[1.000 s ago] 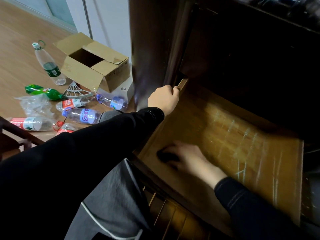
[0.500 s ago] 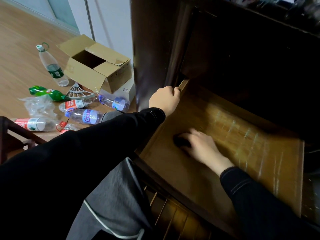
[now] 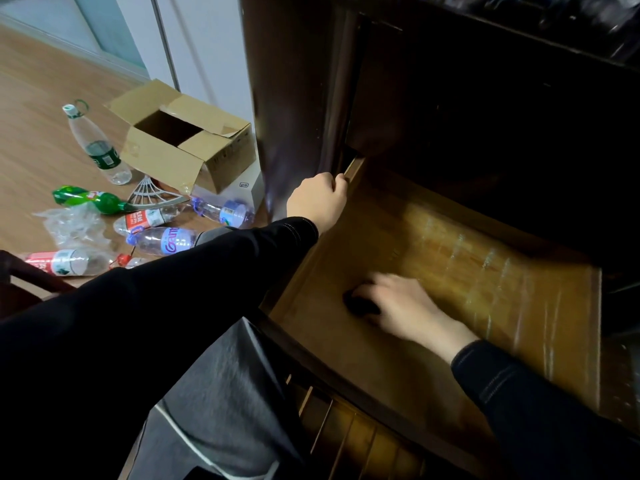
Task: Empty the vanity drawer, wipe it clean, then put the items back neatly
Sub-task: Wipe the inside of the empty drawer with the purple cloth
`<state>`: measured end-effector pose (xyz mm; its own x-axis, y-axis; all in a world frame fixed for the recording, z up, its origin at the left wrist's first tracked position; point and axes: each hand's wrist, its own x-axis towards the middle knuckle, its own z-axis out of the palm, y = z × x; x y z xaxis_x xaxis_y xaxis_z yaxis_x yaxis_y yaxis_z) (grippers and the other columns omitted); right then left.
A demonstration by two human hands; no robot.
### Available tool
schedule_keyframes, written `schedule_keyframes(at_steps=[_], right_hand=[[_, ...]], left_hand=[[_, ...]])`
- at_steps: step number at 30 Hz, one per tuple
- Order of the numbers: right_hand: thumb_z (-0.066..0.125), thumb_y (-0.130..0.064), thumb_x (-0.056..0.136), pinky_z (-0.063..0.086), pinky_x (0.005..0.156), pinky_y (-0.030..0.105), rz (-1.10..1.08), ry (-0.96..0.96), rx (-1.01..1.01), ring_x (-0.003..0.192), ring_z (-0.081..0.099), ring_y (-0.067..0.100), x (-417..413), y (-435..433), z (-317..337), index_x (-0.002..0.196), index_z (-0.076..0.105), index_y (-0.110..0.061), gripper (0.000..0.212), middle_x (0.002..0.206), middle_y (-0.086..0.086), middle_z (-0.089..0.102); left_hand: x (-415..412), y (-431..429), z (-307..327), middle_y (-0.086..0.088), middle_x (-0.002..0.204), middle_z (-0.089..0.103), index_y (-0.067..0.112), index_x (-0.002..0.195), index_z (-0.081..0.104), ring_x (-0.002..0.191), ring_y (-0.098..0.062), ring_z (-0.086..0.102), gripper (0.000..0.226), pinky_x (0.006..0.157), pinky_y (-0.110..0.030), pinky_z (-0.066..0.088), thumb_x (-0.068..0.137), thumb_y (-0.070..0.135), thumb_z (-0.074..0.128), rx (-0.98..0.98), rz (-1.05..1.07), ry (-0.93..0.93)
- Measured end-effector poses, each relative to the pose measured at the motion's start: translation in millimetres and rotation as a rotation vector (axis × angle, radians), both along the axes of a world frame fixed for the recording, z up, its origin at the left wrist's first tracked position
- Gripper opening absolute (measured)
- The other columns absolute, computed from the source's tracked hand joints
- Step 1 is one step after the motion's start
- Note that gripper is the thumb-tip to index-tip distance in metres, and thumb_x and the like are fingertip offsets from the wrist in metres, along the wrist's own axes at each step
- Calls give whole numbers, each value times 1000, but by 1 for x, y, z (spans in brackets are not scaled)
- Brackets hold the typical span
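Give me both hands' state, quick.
Left hand: closed, gripping the side wall of the drawer.
Right hand: on a dark wad on the drawer floor; blurred, grip cannot be told.

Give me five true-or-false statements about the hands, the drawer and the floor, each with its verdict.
1. The left hand grips the drawer's side edge. True.
2. The right hand hovers above the drawer, empty. False: it is down inside, on a dark object.
3. The cardboard box is closed. False: its flaps stand open.
4. Plastic bottles lie on the floor. True.
5. The drawer is packed with items. False: only the hand and the dark object show inside.
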<state>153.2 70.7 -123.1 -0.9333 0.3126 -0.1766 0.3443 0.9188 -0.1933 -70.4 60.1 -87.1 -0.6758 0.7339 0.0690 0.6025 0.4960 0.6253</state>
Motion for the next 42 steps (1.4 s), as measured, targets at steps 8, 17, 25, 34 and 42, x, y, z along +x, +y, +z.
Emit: schedule_keyframes(at_steps=[8, 17, 25, 34, 42], right_hand=[[59, -17, 99, 55, 91, 34, 163, -55, -115, 117, 58, 17, 6, -17, 7, 135, 60, -35, 40, 127, -7, 58], [68, -25, 94, 55, 90, 32, 236, -47, -211, 115, 60, 16, 21, -42, 0, 134, 59, -36, 42, 129, -7, 59], [65, -16, 96, 56, 85, 29, 1, -41, -76, 113, 60, 16, 23, -16, 1, 137, 58, -34, 45, 122, -7, 56], [60, -17, 98, 54, 80, 28, -43, -60, -36, 112, 57, 15, 28, 5, 7, 135, 57, -31, 41, 116, -9, 52], [62, -6, 90, 57, 84, 38, 330, -149, -167, 110, 60, 24, 51, -49, -4, 131, 59, -30, 47, 130, 0, 58]], left_hand=[[-1, 1, -2, -5, 83, 64, 14, 88, 62, 77, -27, 59, 48, 68, -34, 43, 100, 49, 31, 0, 7, 11], [0, 1, -2, -2, 75, 60, 15, 82, 59, 73, -25, 58, 47, 63, -33, 37, 99, 49, 32, -7, 14, 24], [-1, 0, -2, 3, 70, 55, 15, 80, 58, 65, -19, 53, 47, 57, -31, 33, 99, 49, 31, -8, 21, 27], [-1, -1, 0, -4, 80, 62, 14, 86, 61, 74, -25, 58, 48, 65, -32, 37, 101, 49, 30, -9, 8, 15], [-1, -1, -1, -2, 77, 62, 16, 83, 59, 71, -22, 58, 47, 64, -31, 38, 101, 49, 31, 1, 11, -7]])
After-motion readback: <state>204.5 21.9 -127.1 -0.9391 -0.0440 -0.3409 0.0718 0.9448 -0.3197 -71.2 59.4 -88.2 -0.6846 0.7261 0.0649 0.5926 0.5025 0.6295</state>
